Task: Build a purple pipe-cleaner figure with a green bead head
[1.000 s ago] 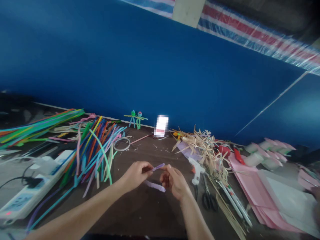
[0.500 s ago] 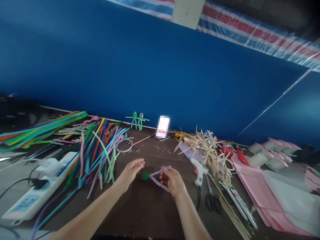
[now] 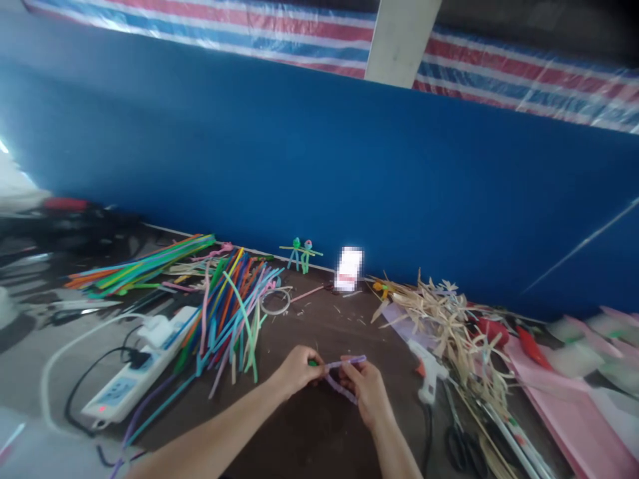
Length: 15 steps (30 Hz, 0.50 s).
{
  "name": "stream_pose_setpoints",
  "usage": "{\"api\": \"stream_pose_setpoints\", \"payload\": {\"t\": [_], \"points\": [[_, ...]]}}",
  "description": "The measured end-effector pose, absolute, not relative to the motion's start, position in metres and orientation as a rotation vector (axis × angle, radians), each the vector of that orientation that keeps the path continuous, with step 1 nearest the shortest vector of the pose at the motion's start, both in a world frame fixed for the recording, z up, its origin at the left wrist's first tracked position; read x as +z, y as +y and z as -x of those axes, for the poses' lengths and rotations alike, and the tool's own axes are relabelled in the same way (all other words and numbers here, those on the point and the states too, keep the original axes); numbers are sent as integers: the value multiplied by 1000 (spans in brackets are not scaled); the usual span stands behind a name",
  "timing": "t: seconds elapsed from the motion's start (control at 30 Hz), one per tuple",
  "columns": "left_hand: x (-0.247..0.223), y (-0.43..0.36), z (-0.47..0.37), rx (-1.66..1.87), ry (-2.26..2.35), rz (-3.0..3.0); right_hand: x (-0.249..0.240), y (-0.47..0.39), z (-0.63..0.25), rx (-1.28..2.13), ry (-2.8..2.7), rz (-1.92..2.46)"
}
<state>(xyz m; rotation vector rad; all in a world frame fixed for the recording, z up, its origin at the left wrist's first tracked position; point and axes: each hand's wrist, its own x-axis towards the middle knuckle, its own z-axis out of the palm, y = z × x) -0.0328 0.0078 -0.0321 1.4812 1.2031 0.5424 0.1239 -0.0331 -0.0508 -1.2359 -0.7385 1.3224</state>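
Observation:
A lilac pipe cleaner [image 3: 342,392], bent into a narrow V, spans the space between my two hands above the dark table. My left hand [image 3: 300,369] is closed at the bend, where a small green tuft [image 3: 313,363] shows between the fingers; what the tuft is made of I cannot make out. With thumb and fingers, my right hand [image 3: 367,389] pinches the upper arm of the V, whose tip sticks out past the fingers. The lower arm hangs below, its end close to the right palm.
Left lie loose coloured pipe cleaners [image 3: 227,313] and a power strip [image 3: 144,372] with cables. Two small pipe-cleaner figures [image 3: 301,254] and a bright pixelated screen [image 3: 349,269] stand at the back. Right are a glue gun [image 3: 426,372], scissors [image 3: 462,442], dried strips [image 3: 429,313] and pink sheets [image 3: 554,406].
My left hand, open and apart before, has closed on the pipe cleaner at its green end. My right hand keeps its pinch. The whole view has shifted, so the table appears further right and lower.

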Motion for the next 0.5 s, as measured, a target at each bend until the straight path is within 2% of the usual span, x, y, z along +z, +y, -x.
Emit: {"api": "stream_pose_setpoints", "payload": {"t": [0.17,0.33,0.5], "points": [[-36,10,36,530,1253,-1560,-54,-38,-115,1086,-886,1349],[-6,27,64,497,1213,-1533,-47,-35,-124,1386,-678,1235],[24,60,110,695,1391,-1478,-39,-31,-130,1524,-542,1152]]}}
